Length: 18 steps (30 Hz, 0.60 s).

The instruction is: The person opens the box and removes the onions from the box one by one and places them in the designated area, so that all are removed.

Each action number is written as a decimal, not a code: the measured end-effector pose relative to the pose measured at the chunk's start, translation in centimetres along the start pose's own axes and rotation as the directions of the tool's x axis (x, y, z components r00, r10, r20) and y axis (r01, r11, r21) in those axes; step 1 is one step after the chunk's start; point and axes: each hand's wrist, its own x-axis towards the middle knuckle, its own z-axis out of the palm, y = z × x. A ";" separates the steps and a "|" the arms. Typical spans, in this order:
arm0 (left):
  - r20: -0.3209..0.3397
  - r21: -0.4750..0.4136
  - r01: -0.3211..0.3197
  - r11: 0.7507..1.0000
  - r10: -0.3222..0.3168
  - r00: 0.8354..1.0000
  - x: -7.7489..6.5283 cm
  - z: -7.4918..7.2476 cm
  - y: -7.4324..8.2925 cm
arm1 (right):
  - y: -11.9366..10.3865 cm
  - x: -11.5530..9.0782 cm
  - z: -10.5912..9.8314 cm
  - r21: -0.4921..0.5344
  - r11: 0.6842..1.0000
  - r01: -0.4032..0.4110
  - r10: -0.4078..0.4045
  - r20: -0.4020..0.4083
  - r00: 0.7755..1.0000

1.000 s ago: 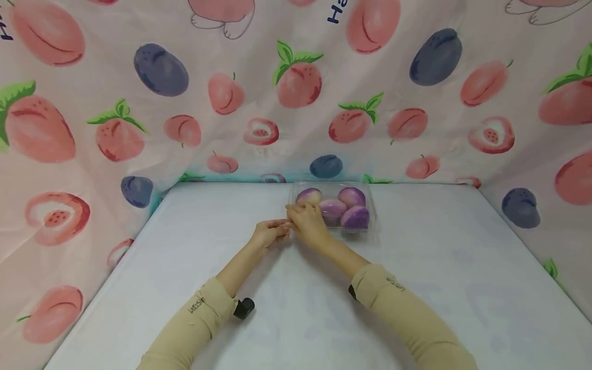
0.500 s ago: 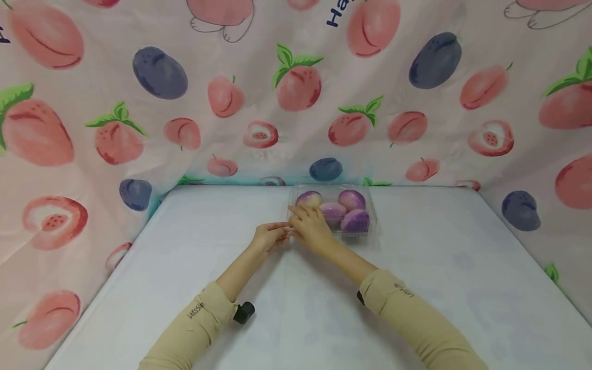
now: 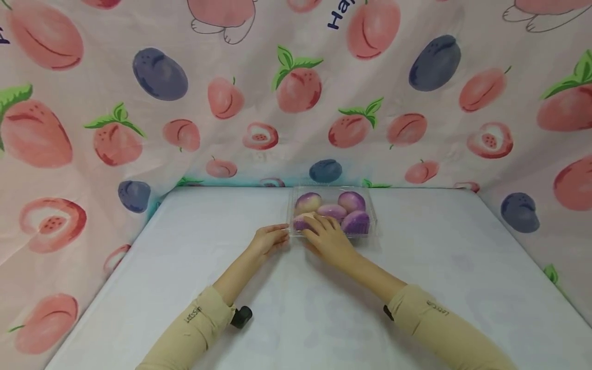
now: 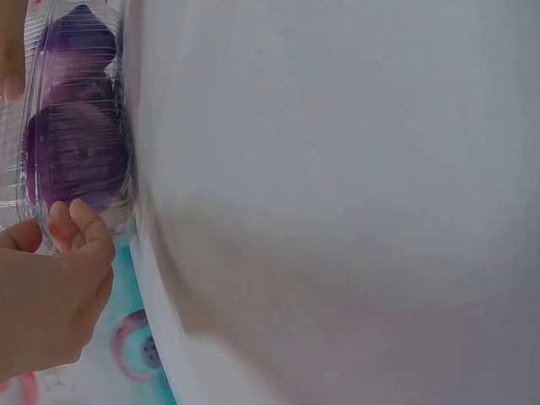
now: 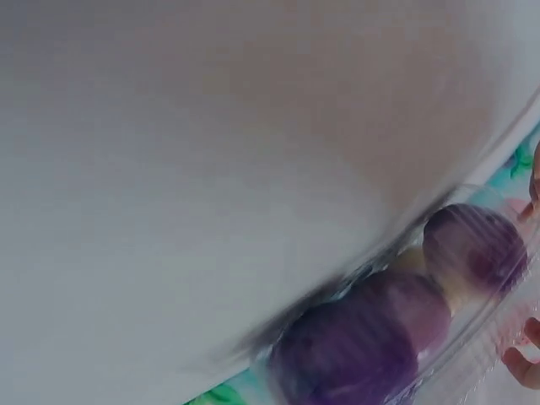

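Fingers of left hand [image 3: 270,240] pinch clear box [image 3: 325,195] at eight o'clock; right hand's [image 3: 330,244] parted over seven o'clock, contact unclear.

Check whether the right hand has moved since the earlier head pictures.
Yes, rightward: in the head view, the right hand has gone from below and left of the blue fruit print behind the clear box to almost straight below it.
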 end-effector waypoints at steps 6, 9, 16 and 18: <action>-0.005 0.043 0.047 0.998 -0.046 0.999 -0.3 0.4 -0.2 | 2.1 -1.6 -1.6 -0.043 0.997 0.069 -0.072 -0.090 0.993; 0.041 0.076 0.069 0.995 -0.072 0.997 -0.7 0.6 -0.3 | 3.5 -2.2 -2.6 -0.048 0.996 0.071 -0.078 -0.147 0.986; 0.048 0.082 0.093 0.992 -0.097 0.994 -1.6 0.8 -0.7 | 5.8 -4.0 -4.2 0.051 0.999 -0.009 0.017 -0.151 0.988; 0.043 0.075 0.105 0.992 -0.108 0.993 -1.8 0.9 -0.8 | 6.3 -4.8 -4.4 0.070 0.996 -0.051 0.061 -0.147 0.987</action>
